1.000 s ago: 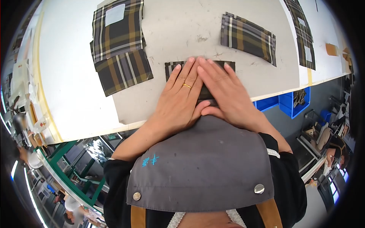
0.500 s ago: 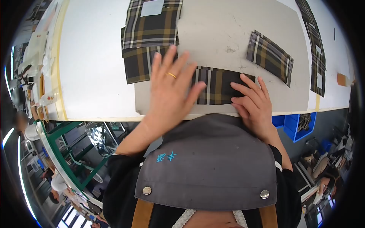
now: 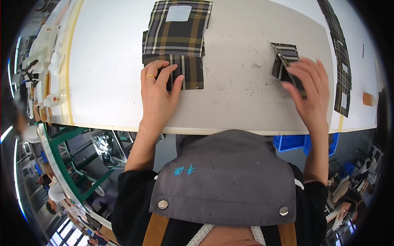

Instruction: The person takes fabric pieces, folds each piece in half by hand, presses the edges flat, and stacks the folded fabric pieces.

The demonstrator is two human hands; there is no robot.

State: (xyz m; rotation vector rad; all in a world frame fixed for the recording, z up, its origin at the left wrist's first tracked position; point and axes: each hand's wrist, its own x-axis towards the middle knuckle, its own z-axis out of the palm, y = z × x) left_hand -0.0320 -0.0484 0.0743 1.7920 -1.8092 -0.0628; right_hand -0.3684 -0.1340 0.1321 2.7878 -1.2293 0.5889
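Note:
My left hand [image 3: 158, 92] rests on dark plaid fabric pieces [image 3: 193, 76], its fingers bent and spread with the thumb apart. Just above it lies a larger plaid piece [image 3: 176, 39] bearing a pale rectangular patch [image 3: 179, 13]. On the right, my right hand [image 3: 310, 84] has its thumb and fingers around a small plaid fabric piece [image 3: 281, 67]. That piece is bent over, with one edge raised off the grey board; the fingers partly hide it.
A grey board [image 3: 234, 98] covers the middle of the white table [image 3: 106, 74]. Along the right side runs a long plaid strip [image 3: 342, 61] with pale patches. Blue bins [image 3: 287, 142] stand below the table edge, and a brown block [image 3: 368, 99] sits at the far right.
The plaid piece between my hands has gone from the board's front. My left hand has moved left onto the fabric pieces. My right hand has moved up and right to the small piece, now bent.

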